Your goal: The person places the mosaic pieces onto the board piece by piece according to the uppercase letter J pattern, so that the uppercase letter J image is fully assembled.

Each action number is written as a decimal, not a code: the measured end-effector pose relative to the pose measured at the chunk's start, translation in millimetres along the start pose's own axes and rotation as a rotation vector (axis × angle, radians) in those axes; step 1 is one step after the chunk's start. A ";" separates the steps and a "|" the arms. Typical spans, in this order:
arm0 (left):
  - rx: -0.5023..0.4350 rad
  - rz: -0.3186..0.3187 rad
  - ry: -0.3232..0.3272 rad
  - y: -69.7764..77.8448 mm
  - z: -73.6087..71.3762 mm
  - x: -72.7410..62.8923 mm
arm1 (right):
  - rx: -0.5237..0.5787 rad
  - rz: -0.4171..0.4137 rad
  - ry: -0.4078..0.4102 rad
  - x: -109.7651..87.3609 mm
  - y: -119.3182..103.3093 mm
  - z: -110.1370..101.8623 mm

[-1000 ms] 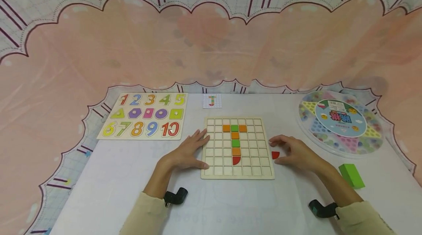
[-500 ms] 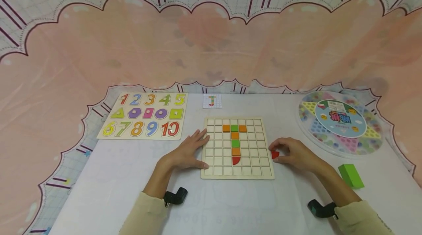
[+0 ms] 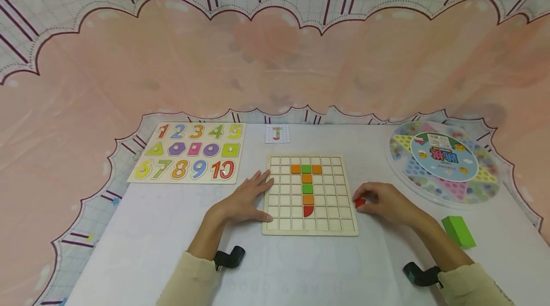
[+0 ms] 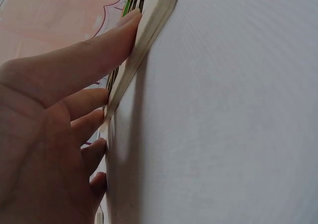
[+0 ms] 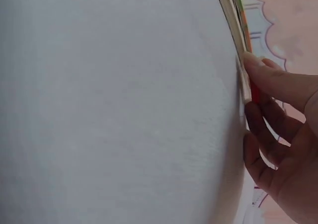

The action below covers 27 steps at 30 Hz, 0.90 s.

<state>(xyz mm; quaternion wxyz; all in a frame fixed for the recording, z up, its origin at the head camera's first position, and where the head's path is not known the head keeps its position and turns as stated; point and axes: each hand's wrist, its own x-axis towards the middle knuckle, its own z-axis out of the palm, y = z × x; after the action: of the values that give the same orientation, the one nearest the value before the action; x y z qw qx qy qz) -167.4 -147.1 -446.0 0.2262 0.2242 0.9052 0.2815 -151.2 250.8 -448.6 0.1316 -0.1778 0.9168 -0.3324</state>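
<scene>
A square wooden grid board (image 3: pixel 329 225) lies on the white table in front of me. Orange and green square tiles form a bar and a stem in its cells, with a red quarter-round tile (image 3: pixel 308 211) at the stem's lower end. My left hand (image 3: pixel 240 200) rests at the board's left edge, fingers spread and thumb on the lower corner. To the right of the board, my right hand (image 3: pixel 384 202) pinches a second red tile (image 3: pixel 360 203) between thumb and fingers. In the right wrist view that red tile (image 5: pixel 255 92) shows beside the board's edge, partly covered by the fingers.
A small pattern card (image 3: pixel 277 133) with a J-like figure lies behind the board. At the back left is a number and shape puzzle (image 3: pixel 182 153). A round game box (image 3: pixel 444 157) sits at the back right, with a green block (image 3: pixel 458 232) nearer my right forearm.
My right fingers have closed on the red tile, which was lying on the table between them, and it now appears turned and more covered. The left hand keeps its place on the board.
</scene>
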 end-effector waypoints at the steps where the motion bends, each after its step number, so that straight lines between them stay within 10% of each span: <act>1: 0.000 0.001 0.000 0.0 -0.1 -0.2 | 0.001 0.001 0.001 0.5 -0.4 -1.5; 16: 0.000 0.001 0.003 0.7 -0.3 -0.3 | 0.078 -0.051 0.049 11.5 -18.5 -8.3; 27: -0.004 -0.002 0.004 -0.3 -0.1 -0.1 | 0.190 -0.110 -0.065 26.2 -40.5 15.9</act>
<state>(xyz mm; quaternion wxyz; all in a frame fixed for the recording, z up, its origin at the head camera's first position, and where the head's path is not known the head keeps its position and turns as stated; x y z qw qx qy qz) -167.5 -147.4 -446.1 0.2251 0.2222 0.9053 0.2835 -159.4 202.0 -437.0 0.1589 -0.2254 0.8653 -0.4185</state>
